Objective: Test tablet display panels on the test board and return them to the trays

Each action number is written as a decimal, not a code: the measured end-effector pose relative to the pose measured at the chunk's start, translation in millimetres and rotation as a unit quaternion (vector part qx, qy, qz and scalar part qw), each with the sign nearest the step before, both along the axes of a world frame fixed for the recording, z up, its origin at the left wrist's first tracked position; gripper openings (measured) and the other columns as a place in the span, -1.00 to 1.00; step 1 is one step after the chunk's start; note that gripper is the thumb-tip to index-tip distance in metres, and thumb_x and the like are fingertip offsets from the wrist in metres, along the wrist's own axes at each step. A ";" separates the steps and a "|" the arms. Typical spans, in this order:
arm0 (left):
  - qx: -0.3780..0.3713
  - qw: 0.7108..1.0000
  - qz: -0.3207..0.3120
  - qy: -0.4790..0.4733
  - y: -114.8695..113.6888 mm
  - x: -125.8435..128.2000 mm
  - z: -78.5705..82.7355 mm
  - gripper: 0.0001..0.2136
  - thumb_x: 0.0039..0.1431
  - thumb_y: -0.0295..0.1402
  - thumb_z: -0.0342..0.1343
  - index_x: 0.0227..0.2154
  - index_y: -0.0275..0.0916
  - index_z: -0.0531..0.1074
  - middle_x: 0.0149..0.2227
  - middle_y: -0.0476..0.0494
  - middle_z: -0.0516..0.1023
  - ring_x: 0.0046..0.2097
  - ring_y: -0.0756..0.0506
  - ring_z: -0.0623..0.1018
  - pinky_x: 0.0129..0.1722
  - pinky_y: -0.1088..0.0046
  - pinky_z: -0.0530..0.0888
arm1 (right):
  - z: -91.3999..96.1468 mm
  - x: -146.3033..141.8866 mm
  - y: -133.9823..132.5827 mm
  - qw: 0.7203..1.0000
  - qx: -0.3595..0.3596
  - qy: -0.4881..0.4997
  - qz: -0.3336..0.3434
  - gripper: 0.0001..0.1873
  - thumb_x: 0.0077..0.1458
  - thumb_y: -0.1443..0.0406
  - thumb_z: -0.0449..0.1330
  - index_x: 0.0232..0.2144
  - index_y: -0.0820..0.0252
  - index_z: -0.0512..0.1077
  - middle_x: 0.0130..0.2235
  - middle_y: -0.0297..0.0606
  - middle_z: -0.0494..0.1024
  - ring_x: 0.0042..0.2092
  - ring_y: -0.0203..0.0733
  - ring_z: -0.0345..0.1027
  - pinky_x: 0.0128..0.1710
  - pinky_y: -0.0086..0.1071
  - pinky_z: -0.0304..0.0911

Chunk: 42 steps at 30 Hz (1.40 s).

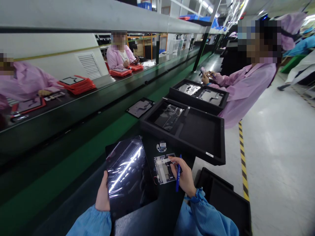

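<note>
Gripping a glossy panel by its edge in the left hand, probably for steadiness; apart from it, tucking a blue pen in the right hand, likely to stay handy at the circuit board on the counter just beside.

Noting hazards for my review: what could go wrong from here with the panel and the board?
The left hand grips the glossy panel by one side, so it might slip. The blue pen in the right hand sits close to the circuit board and could scratch it. The small metal part lies near the board and might get knocked by the right hand.
</note>
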<state>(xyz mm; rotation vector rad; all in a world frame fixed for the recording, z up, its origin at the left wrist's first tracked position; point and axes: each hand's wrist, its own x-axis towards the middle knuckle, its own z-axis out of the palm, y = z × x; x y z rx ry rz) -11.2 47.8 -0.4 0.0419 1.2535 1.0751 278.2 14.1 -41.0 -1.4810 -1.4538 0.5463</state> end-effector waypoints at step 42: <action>-0.071 0.996 0.025 -0.043 -0.3 13.0 18.6 -0.47 0.39 -0.12 -0.03 0.21 -0.45 0.35 -0.19 -0.42 0.63 -0.18 -0.32 0.65 -0.14 0.06 0.60 | -2.3 2.5 1.0 0.998 0.048 -0.046 -0.005 -0.88 0.31 0.33 0.09 -0.14 0.08 0.40 -0.13 -0.30 0.51 -0.17 -0.33 0.47 -0.15 -0.50 0.40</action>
